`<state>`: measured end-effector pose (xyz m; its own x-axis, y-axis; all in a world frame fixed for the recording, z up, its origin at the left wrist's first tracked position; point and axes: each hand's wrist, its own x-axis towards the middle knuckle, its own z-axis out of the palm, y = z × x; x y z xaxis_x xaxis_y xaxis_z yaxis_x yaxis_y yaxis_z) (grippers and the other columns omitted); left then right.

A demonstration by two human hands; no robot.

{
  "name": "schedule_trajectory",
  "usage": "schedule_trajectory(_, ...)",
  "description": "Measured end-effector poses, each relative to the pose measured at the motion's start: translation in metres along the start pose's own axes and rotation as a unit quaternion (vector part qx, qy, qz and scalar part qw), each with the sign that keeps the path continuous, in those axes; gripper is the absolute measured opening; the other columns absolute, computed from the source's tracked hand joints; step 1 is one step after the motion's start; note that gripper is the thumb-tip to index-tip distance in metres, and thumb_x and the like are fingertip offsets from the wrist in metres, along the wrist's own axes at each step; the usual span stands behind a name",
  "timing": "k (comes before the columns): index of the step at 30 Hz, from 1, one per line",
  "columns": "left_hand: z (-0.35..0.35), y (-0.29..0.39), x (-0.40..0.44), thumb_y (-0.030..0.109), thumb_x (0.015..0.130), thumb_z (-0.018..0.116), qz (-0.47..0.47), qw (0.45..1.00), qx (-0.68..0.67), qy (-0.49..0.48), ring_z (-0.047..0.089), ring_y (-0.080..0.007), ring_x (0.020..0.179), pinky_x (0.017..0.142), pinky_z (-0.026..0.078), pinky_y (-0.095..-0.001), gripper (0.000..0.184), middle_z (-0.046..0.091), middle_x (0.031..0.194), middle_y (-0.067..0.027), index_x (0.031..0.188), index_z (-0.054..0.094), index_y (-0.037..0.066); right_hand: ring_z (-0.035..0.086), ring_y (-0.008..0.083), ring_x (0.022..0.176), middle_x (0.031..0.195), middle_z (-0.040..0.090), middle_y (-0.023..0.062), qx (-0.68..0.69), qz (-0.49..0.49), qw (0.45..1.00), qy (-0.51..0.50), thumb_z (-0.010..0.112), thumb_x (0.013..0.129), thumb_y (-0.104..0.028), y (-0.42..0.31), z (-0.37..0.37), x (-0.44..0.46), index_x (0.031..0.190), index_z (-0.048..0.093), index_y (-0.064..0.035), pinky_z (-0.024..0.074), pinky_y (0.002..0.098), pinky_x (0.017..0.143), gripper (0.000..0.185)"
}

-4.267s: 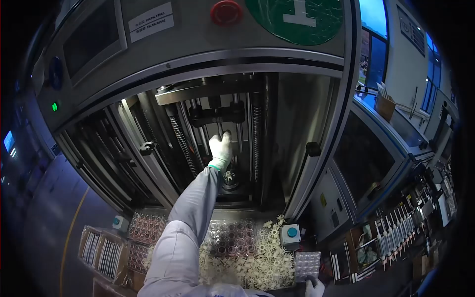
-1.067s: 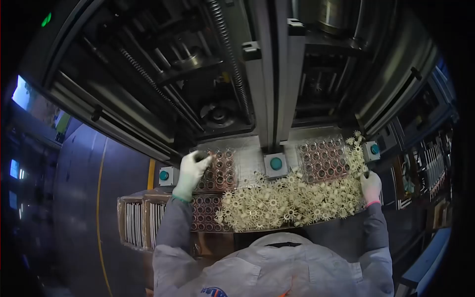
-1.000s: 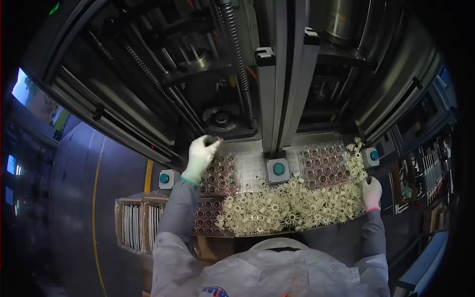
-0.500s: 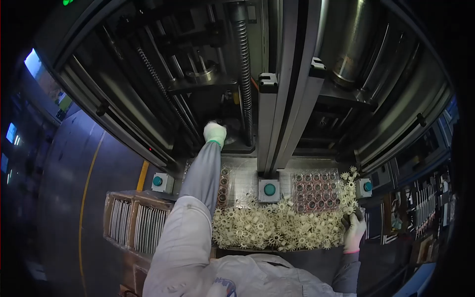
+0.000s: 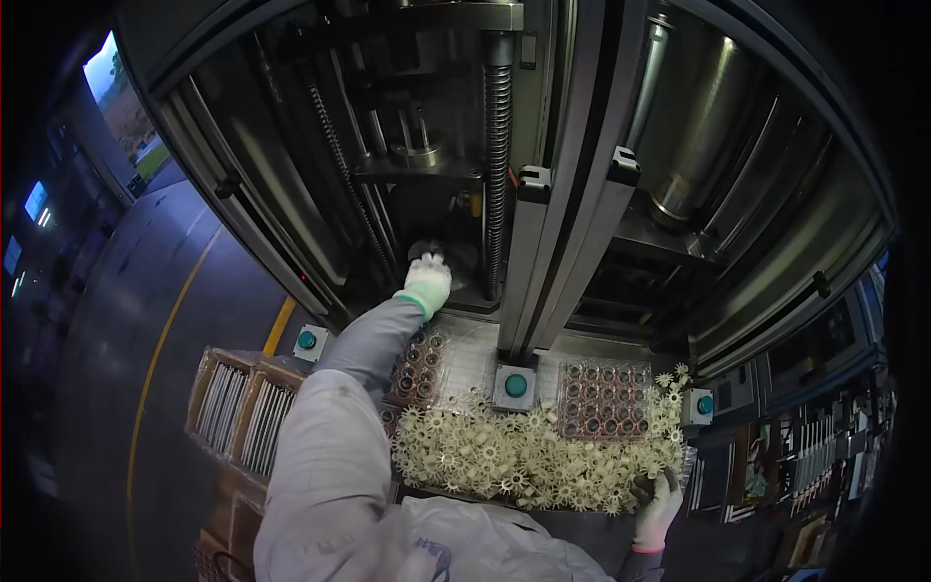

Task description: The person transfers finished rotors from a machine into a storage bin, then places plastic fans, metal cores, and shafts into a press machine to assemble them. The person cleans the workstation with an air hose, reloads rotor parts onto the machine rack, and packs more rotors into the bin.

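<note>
My left hand [image 5: 427, 283], in a white glove with a green cuff, reaches into the left press [image 5: 417, 165]. Its fingers are bent forward at a dark round fixture [image 5: 427, 249] low in the press; what they hold, if anything, is hidden. Down at the right end of a heap of cream toothed plastic rings [image 5: 524, 456] is my right hand [image 5: 659, 509], gloved with dark fingertips and a pink cuff. Its fingers curl against the heap, and I cannot make out what lies between them.
Clear trays of round coppery parts stand behind the heap, one at the right [image 5: 603, 398] and another [image 5: 419, 369] partly under my left arm. Green push buttons [image 5: 515, 385] sit along the bench front. Boxes of thin plates [image 5: 242, 407] stand at the left.
My left hand has drawn back slightly toward me, and its fingers now show. My right hand has moved down along the heap's right end. The head view has shifted.
</note>
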<state>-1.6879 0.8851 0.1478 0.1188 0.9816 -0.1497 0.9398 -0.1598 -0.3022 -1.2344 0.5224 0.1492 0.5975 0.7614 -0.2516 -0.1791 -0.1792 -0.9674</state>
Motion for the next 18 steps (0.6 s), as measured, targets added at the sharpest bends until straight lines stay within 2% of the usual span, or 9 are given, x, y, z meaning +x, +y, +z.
schedule_trajectory(3, 0.049, -0.016, 0.003, 0.018, 0.096, 0.047, 0.044, 0.995, 0.000, 0.084, 0.055, -0.0276, 0.123, 0.096, 0.048, -0.0411, 0.036, 0.053, 0.137, -0.0122, 0.128, 0.059, 0.007, 0.067, 0.0190, 0.076, 0.095, 0.064, 0.0109, -0.038, -0.011, 0.999, -0.018, 0.053, 0.096, -0.018, 0.003, 0.005, 0.000, 0.115, 0.057, 0.0044, 0.0569, 0.0315, 0.064, 0.029)
schedule_trajectory(6, 0.015, 0.004, 0.001, 0.019, 0.096, 0.047, 0.026, 0.999, 0.027, -0.009, 0.058, -0.0276, 0.120, 0.092, 0.051, -0.0405, 0.039, 0.060, 0.131, -0.0133, 0.132, 0.056, 0.006, 0.067, 0.0185, 0.076, 0.095, 0.064, 0.0107, -0.009, -0.009, 0.999, -0.044, 0.052, 0.097, -0.017, -0.006, 0.037, -0.006, 0.112, 0.058, 0.0040, 0.0570, 0.0314, 0.064, 0.027)
schedule_trajectory(7, 0.020, 0.001, 0.007, 0.018, 0.095, 0.047, 0.022, 1.000, -0.012, 0.003, 0.059, -0.0280, 0.120, 0.090, 0.052, -0.0423, 0.041, 0.063, 0.125, -0.0125, 0.134, 0.054, 0.004, 0.067, 0.0182, 0.076, 0.094, 0.064, 0.0104, -0.026, -0.014, 0.998, -0.055, 0.051, 0.097, -0.016, -0.018, 0.055, -0.013, 0.111, 0.058, 0.0040, 0.0570, 0.0309, 0.064, 0.026)
schedule_trajectory(9, 0.004, -0.014, -0.012, 0.019, 0.095, 0.049, -0.016, 0.964, -0.263, -0.023, 0.052, -0.0339, 0.132, 0.105, 0.045, -0.0420, 0.046, 0.051, 0.143, -0.0220, 0.135, 0.051, -0.003, 0.068, 0.0195, 0.077, 0.095, 0.063, 0.0115, -0.026, -0.016, 0.995, -0.097, 0.052, 0.098, -0.019, -0.020, 0.065, -0.014, 0.119, 0.055, 0.0053, 0.0575, 0.0317, 0.065, 0.032)
schedule_trajectory(10, 0.044, -0.023, -0.005, 0.022, 0.097, 0.045, -0.008, 0.952, -0.301, 0.058, 0.044, -0.0339, 0.139, 0.114, 0.037, -0.0412, 0.053, 0.044, 0.150, -0.0220, 0.143, 0.044, -0.004, 0.068, 0.0207, 0.077, 0.095, 0.063, 0.0125, -0.023, -0.021, 0.990, -0.139, 0.053, 0.099, -0.022, -0.018, 0.070, -0.010, 0.126, 0.051, 0.0066, 0.0579, 0.0325, 0.066, 0.039)
schedule_trajectory(14, 0.047, -0.072, -0.146, 0.031, 0.102, 0.032, -0.149, 0.972, -0.140, 0.118, 0.028, -0.0315, 0.148, 0.122, 0.018, -0.0445, 0.060, 0.030, 0.159, -0.0183, 0.153, 0.028, 0.000, 0.067, 0.0187, 0.077, 0.093, 0.065, 0.0098, -0.022, -0.050, 0.989, -0.135, 0.055, 0.099, -0.018, -0.024, 0.085, -0.016, 0.123, 0.053, 0.0055, 0.0584, 0.0317, 0.069, 0.034)
schedule_trajectory(15, 0.032, -0.091, -0.182, 0.033, 0.102, 0.032, -0.205, 0.976, -0.066, 0.042, 0.027, -0.0308, 0.148, 0.123, 0.015, -0.0446, 0.061, 0.030, 0.159, -0.0187, 0.153, 0.027, 0.000, 0.067, 0.0187, 0.077, 0.093, 0.065, 0.0098, -0.018, -0.052, 0.989, -0.134, 0.055, 0.099, -0.018, -0.024, 0.089, -0.016, 0.123, 0.053, 0.0055, 0.0584, 0.0317, 0.069, 0.034)
schedule_trajectory(16, 0.076, -0.116, -0.201, 0.036, 0.102, 0.036, -0.241, 0.968, -0.022, 0.072, 0.029, -0.0330, 0.147, 0.121, 0.021, -0.0453, 0.063, 0.031, 0.158, -0.0205, 0.152, 0.030, -0.001, 0.067, 0.0180, 0.078, 0.095, 0.065, 0.0100, -0.022, -0.045, 0.986, -0.156, 0.055, 0.099, -0.018, -0.023, 0.092, -0.017, 0.121, 0.054, 0.0059, 0.0585, 0.0313, 0.070, 0.033)
schedule_trajectory(18, 0.123, -0.150, -0.239, 0.038, 0.101, 0.043, -0.242, 0.944, -0.213, 0.067, 0.034, -0.0373, 0.143, 0.118, 0.028, -0.0461, 0.065, 0.036, 0.154, -0.0243, 0.149, 0.033, -0.003, 0.067, 0.0168, 0.082, 0.098, 0.066, 0.0096, -0.015, -0.029, 0.983, -0.180, 0.055, 0.099, -0.017, -0.011, 0.100, -0.018, 0.119, 0.057, 0.0069, 0.0587, 0.0301, 0.072, 0.032)
